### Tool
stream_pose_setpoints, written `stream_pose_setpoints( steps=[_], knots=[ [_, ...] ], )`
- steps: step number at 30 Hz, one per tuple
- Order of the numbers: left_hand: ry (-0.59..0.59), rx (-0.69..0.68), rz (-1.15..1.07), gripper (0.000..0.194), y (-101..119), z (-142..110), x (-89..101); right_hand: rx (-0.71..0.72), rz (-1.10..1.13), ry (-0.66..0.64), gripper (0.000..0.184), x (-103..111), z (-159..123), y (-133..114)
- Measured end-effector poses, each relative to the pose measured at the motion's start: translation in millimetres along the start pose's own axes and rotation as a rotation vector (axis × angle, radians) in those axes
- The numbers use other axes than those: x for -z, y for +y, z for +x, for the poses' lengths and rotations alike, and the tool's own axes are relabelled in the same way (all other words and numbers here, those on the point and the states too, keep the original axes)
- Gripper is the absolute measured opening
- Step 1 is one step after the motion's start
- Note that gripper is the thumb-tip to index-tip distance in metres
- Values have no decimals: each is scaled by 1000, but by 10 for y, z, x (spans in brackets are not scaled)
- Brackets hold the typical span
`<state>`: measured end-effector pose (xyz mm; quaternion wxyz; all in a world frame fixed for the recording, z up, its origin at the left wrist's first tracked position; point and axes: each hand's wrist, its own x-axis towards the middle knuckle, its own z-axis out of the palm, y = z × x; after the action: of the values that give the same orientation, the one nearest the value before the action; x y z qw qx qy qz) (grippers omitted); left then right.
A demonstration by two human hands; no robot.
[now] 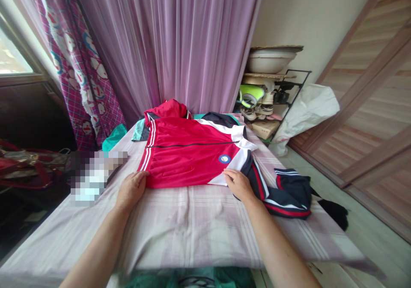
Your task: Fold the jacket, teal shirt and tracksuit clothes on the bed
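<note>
A red sports jacket [189, 153] with white stripes, a navy collar and a round blue badge lies flat on the checked bed sheet [199, 224]. My left hand [131, 187] rests at the jacket's near left corner, fingers curled onto the hem. My right hand [238, 184] presses on the near right corner where the white panel meets the navy sleeve, fingers laid flat. A navy sleeve [287, 194] with red and white trim trails off to the right over the bed.
More red and teal clothes [154, 117] are piled at the far end of the bed. A purple curtain [173, 40] hangs behind. A shoe rack [268, 104] with a basin and a white bag [308, 108] stand at the right. A dark bag [22, 164] sits left.
</note>
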<state>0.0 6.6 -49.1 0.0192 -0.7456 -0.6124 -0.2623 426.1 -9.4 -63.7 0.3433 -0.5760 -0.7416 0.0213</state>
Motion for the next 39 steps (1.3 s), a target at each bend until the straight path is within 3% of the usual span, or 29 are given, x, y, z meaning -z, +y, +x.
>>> stream_pose_setpoints(
  steps=[4, 8, 11, 14, 16, 25, 31, 36, 39],
  knots=[
    [-54, 40, -33, 40, 49, -8, 3, -32, -139, 26, 32, 184, 49, -38],
    [-92, 60, -67, 43, 55, 5, 17, -363, -452, 41, 33, 539, 116, 28],
    [-101, 80, -82, 43, 52, 10, 19, -621, -594, -80, 33, 728, 145, 154],
    [-103, 85, -85, 42, 52, 11, 14, -752, -576, -223, 29, 796, 155, 271],
    [-95, 81, -85, 42, 54, 10, 12, -773, -537, -247, 25, 818, 148, 317],
    [-112, 80, -70, 41, 64, 18, 37, -975, -438, -119, 38, 1028, -36, 451],
    [-112, 96, -71, 42, 77, 13, 42, -1028, -426, 100, 41, 1010, -39, 454],
    [-103, 95, -73, 41, 69, 15, 37, -992, -434, -104, 43, 925, -9, 509],
    [-106, 91, -63, 40, 60, 20, 32, -943, -453, -143, 42, 908, -12, 515]
  ],
)
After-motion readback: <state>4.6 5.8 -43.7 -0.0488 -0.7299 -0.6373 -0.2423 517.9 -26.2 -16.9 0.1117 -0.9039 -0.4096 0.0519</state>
